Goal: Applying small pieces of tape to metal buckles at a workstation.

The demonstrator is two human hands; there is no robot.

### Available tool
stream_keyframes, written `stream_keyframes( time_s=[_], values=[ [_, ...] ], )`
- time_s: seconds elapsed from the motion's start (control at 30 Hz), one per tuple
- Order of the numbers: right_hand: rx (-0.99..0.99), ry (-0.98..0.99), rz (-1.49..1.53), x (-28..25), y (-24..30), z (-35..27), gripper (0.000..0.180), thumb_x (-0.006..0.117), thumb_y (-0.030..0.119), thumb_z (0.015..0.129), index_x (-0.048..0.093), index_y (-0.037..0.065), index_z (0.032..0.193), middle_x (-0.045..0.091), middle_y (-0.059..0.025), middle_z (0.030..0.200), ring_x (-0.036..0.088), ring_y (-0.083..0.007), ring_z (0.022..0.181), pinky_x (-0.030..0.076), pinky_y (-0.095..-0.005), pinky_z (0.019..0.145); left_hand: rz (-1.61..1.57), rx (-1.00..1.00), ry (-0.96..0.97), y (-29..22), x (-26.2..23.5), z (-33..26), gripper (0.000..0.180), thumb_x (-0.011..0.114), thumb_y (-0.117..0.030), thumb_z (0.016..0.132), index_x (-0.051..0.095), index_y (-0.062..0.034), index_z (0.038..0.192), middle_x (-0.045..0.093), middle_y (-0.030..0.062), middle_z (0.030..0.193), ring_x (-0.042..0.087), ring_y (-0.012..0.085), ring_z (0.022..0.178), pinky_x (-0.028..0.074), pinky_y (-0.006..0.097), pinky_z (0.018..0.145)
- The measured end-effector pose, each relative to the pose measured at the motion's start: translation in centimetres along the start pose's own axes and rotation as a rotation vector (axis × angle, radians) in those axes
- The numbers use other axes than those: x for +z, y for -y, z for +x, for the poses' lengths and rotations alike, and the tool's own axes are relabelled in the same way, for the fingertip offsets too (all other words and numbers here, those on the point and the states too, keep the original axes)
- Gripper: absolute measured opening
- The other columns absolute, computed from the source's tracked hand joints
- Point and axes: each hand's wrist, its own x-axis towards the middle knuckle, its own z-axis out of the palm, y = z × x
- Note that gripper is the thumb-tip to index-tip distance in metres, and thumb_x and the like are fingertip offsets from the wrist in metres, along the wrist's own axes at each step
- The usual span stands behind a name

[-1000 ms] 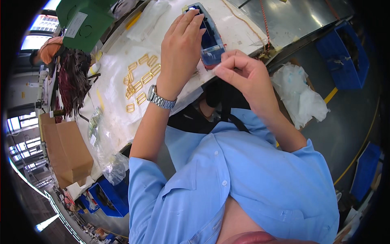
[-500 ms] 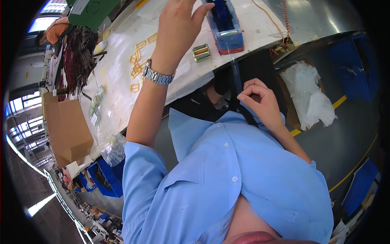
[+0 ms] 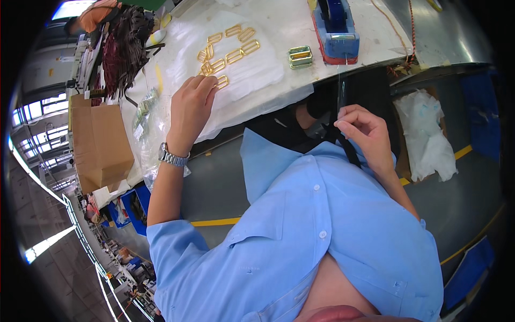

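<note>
At the table's near edge, my left hand (image 3: 192,110), with a metal watch (image 3: 173,155) on its wrist, has its fingers together on the end of a gold rectangular slide buckle (image 3: 221,82). Several more gold buckles (image 3: 234,55) lie beyond it on clear plastic sheeting. My right hand (image 3: 367,134) is closed in front of my body, thumb and forefinger pinching the end of a strip of clear tape (image 3: 342,88). That strip runs up to a blue tape dispenser (image 3: 341,47) on the table. Left of the dispenser sits a small stack of gold buckles (image 3: 300,57).
Dark cords (image 3: 124,51) and a crumpled clear plastic bag (image 3: 144,121) lie at the table's left, beside an open cardboard box (image 3: 102,145). A carton with white plastic (image 3: 424,134) stands on the floor at right. A red cord (image 3: 412,32) hangs near the table edge.
My left hand has come from beside the tape dispenser back to the left and nearer, onto a buckle. The right hand keeps its pinch on the tape. The whole view has shifted a little.
</note>
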Motion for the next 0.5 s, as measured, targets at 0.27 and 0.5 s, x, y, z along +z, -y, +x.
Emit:
stream_keyframes(
  time_s=[0.27,0.5],
  values=[
    [0.156,0.005,0.118,0.0,2.1,-1.8,0.012,0.070,0.008,0.108,0.074,-0.004,0.107,0.081,-0.0131,0.097,0.074,-0.0111,0.080,0.059,-0.0249,0.074,-0.109,-0.130,0.074,0.3,2.8,1.3,0.009,0.073,-0.005,0.095,0.071,-0.0023,0.103,0.072,0.0130,0.094,0.071,0.0288,0.084,0.058,0.040,0.077],
    [0.104,-0.006,0.137,0.4,2.4,-2.0,0.012,0.069,0.006,0.108,0.073,-0.005,0.108,0.081,-0.0138,0.097,0.075,-0.0126,0.082,0.062,-0.0268,0.078,-0.707,-0.595,0.097,1.4,-0.1,2.1,0.014,0.075,-0.009,0.102,0.076,0.0018,0.112,0.079,0.0053,0.094,0.072,0.0138,0.080,0.060,0.030,0.080]
  ],
)
